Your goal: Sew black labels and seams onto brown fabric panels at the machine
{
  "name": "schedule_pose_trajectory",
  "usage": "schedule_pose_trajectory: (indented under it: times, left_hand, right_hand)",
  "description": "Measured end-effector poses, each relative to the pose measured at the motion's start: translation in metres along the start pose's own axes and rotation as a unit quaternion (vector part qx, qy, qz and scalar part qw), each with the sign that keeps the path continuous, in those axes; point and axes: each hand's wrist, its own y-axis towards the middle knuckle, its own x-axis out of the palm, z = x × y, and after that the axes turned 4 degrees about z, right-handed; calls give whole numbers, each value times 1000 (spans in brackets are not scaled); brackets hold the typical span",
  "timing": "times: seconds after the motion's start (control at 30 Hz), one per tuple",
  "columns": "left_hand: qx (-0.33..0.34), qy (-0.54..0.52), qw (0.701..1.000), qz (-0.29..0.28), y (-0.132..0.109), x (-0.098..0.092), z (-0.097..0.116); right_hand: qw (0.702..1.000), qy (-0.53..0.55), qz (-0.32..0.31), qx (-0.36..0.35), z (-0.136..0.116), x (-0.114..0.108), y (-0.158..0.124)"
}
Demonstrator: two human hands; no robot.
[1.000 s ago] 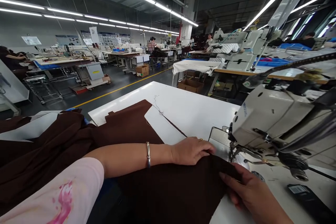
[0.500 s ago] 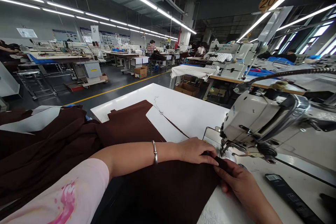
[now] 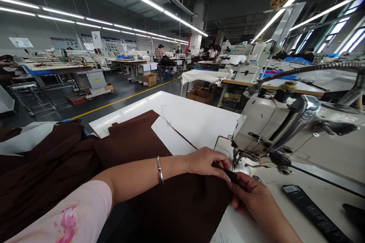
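Observation:
A dark brown fabric piece (image 3: 188, 201) spreads over the white table and hangs toward me. My left hand (image 3: 207, 163) pinches its folded edge just left of the sewing machine's needle area. Close beside it, my right hand (image 3: 248, 191) grips the same edge between thumb and fingers, so the fold runs from one hand to the other. The sewing machine (image 3: 273, 129) stands right behind the fabric edge, its presser foot near my fingertips. A narrow dark strip with loose threads (image 3: 182, 135) trails across the table behind my left hand.
More brown fabric (image 3: 54, 163) lies heaped at the left, with pale pieces on it. A black packet with a label (image 3: 313, 209) rests right of my right hand. The white tabletop (image 3: 196, 115) extends behind. Other sewing stations and people are farther back.
The view has turned slightly to the right, so the scene sits farther left. Both hands keep their hold on the fabric edge, with little visible movement against the machine.

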Motion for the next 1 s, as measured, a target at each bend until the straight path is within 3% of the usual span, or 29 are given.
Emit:
schedule_pose_trajectory:
  times: [0.1,0.3,0.57,1.0]
  left_hand:
    - [12,2,999,-29,3,3,-1]
    - [14,22,1000,-16,8,4,0]
    - [6,2,998,-60,19,0,-8]
    - [-34,-61,998,-4,12,6,-4]
  right_hand:
    - [1000,2,3,-2,0,0,0]
    - [1000,9,14,-1,-2,2,-1]
    - [1000,19,14,19,-3,-2,-4]
    - [998,14,-13,61,-8,-14,8]
